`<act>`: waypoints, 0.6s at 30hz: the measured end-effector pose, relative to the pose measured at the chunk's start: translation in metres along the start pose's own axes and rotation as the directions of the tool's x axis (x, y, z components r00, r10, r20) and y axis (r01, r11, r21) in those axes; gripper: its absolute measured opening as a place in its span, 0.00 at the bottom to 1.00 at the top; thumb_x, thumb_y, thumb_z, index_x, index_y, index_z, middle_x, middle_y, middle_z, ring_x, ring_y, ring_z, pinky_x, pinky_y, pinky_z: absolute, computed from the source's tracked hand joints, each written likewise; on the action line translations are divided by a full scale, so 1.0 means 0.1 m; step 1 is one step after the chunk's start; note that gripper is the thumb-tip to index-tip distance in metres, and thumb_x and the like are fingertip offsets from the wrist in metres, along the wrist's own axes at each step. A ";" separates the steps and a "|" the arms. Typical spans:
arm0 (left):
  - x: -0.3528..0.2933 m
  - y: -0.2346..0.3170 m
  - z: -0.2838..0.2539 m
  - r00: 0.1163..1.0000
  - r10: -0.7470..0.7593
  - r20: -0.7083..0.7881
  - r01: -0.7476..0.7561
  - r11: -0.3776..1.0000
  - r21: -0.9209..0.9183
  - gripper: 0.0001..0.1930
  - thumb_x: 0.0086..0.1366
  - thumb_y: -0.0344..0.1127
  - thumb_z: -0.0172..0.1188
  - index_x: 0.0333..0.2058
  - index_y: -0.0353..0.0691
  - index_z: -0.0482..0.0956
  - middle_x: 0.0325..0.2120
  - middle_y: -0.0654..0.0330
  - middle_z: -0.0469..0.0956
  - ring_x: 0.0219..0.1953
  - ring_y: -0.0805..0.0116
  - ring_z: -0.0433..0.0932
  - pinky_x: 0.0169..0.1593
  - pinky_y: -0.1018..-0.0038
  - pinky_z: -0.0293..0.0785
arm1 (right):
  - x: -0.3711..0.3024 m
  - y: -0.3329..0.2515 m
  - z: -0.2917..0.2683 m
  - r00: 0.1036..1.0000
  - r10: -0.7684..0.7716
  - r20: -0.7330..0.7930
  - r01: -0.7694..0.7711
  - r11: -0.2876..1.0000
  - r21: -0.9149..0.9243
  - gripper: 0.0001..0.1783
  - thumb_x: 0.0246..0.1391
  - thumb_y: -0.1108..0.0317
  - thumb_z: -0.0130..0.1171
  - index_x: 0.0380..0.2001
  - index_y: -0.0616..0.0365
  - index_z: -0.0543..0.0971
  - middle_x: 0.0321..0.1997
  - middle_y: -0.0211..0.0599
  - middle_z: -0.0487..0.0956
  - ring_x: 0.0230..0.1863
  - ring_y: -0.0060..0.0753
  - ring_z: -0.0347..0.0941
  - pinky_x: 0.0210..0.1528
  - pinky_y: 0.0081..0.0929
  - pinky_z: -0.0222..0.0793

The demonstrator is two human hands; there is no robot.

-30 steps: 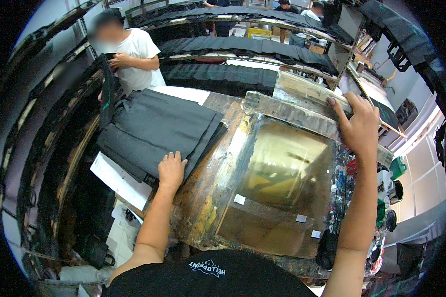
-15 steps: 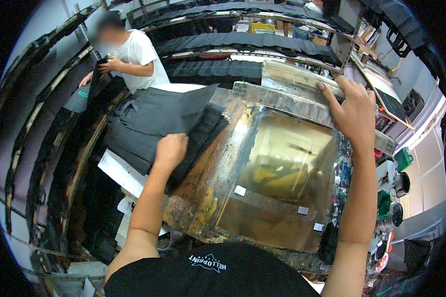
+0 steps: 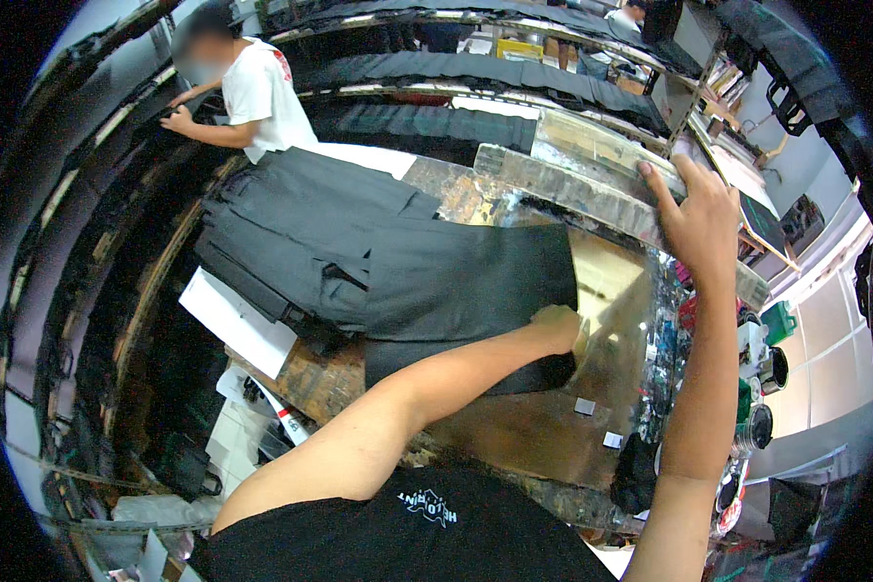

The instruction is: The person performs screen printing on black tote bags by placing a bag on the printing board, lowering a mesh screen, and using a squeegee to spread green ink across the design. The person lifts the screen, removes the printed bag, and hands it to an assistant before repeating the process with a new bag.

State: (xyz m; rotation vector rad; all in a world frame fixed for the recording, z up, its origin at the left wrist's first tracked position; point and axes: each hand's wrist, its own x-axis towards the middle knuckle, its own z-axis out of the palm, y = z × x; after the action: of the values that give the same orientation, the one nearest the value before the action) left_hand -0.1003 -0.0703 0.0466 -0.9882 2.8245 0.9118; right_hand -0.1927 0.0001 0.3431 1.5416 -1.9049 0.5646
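My left hand (image 3: 556, 330), closed, grips the right edge of a black fabric piece (image 3: 456, 276). That piece stretches from a stack of black fabric pieces (image 3: 272, 218) on the left across part of a glossy, brownish printing board (image 3: 524, 436). My left forearm lies over its near edge. Farther back on the right, my right hand (image 3: 700, 218) is closed over the raised screen frame (image 3: 592, 145), thumb on the near face and fingers over the top. A long, stained bar (image 3: 563, 184) runs along the frame's lower side.
Small white squares (image 3: 585, 406) stick to the board. White sheets (image 3: 238, 320) lie under the stack. Cans and tubs (image 3: 759, 427) line the right side. Racks with black fabric (image 3: 475, 73) stand behind. A co-worker in a white shirt (image 3: 267, 97) stands at the left rack.
My left hand has moved right from the stack, drawing a black fabric piece over the board. My right hand stays on the frame. The co-worker's hands have moved to the rack.
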 end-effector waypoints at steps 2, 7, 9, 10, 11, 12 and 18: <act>0.07 0.21 0.20 0.997 -0.006 0.072 0.014 0.994 -0.104 0.28 0.70 0.53 0.55 0.56 0.35 0.82 0.62 0.37 0.71 0.64 0.28 0.68 0.62 0.32 0.64 | 0.01 0.07 0.06 1.000 0.013 -0.013 -0.014 0.999 -0.046 0.31 0.66 0.36 0.55 0.42 0.57 0.82 0.40 0.51 0.84 0.46 0.55 0.79 0.51 0.52 0.65; -0.36 -0.13 0.66 0.926 0.352 -0.134 -0.341 0.935 0.095 0.38 0.76 0.68 0.42 0.66 0.42 0.74 0.72 0.36 0.61 0.75 0.26 0.51 0.72 0.25 0.40 | 0.02 0.11 0.20 1.000 -0.002 -0.014 0.002 1.000 0.020 0.36 0.63 0.31 0.55 0.46 0.57 0.84 0.40 0.52 0.84 0.47 0.53 0.80 0.52 0.53 0.66; -0.94 -0.09 0.34 0.959 0.192 -0.208 -0.122 0.944 0.305 0.39 0.75 0.69 0.42 0.73 0.49 0.65 0.74 0.41 0.59 0.77 0.27 0.48 0.71 0.22 0.35 | 0.00 0.18 0.16 0.995 -0.067 -0.074 0.072 0.996 0.062 0.32 0.63 0.35 0.57 0.39 0.57 0.84 0.35 0.53 0.85 0.43 0.57 0.81 0.47 0.52 0.66; -1.07 -0.25 0.43 0.962 0.116 -0.246 -0.023 0.936 0.351 0.40 0.74 0.70 0.42 0.74 0.51 0.63 0.75 0.41 0.56 0.77 0.26 0.46 0.71 0.22 0.34 | 0.04 0.13 0.10 1.000 -0.025 0.012 0.024 0.998 0.057 0.33 0.65 0.33 0.53 0.39 0.57 0.83 0.34 0.49 0.83 0.41 0.51 0.79 0.45 0.48 0.67; -1.16 -0.37 0.55 0.956 0.042 -0.289 0.077 0.918 0.388 0.42 0.73 0.72 0.42 0.76 0.52 0.60 0.76 0.41 0.53 0.77 0.24 0.45 0.71 0.22 0.32 | 0.10 0.06 0.03 0.995 0.015 0.101 -0.020 0.999 0.049 0.35 0.67 0.32 0.49 0.39 0.58 0.82 0.34 0.45 0.82 0.40 0.46 0.77 0.44 0.45 0.69; -1.17 -0.39 0.57 0.953 0.084 -0.292 0.040 0.917 0.396 0.43 0.72 0.73 0.43 0.76 0.52 0.60 0.77 0.40 0.51 0.77 0.25 0.44 0.71 0.21 0.31 | 0.17 0.02 -0.05 0.981 0.057 0.184 -0.064 0.997 0.032 0.37 0.68 0.31 0.45 0.39 0.58 0.81 0.34 0.42 0.81 0.38 0.41 0.76 0.43 0.41 0.70; -0.46 -0.45 0.52 0.910 0.355 -0.216 -0.245 0.878 0.412 0.47 0.68 0.78 0.46 0.76 0.54 0.61 0.78 0.42 0.49 0.78 0.27 0.42 0.71 0.22 0.29 | 0.23 0.12 -0.05 0.977 0.025 0.211 -0.037 0.998 0.053 0.40 0.72 0.29 0.36 0.37 0.58 0.78 0.33 0.35 0.79 0.36 0.30 0.74 0.43 0.36 0.74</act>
State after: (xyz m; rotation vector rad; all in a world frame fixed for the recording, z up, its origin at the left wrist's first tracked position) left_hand -0.0465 -0.0451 -0.0106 -0.6826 3.2827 0.2095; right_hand -0.2060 -0.0099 0.3633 1.6672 -2.0898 0.4879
